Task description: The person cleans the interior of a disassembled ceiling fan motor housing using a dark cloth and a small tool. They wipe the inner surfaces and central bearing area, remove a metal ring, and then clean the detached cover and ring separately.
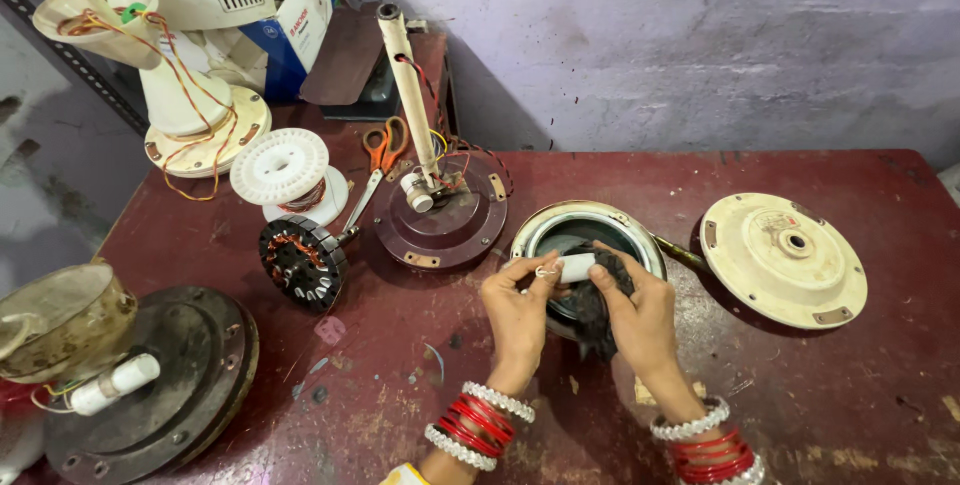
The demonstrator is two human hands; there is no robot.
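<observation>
White plastic capacitor (576,267) centre-near, over open motor housing (590,230) | my left hand (517,310) pinches its wire end, right hand (637,313) clamps body and dark rag (598,310) | probably light, rigid; leads fragile, I'd grip the body.

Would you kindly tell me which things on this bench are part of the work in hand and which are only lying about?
In hand:
left hand and right hand on the white cylinder
dark cloth
round metal housing beneath

Lying about:
cream cover
scissors
white spool
wound stator
maroon base with rod
</observation>
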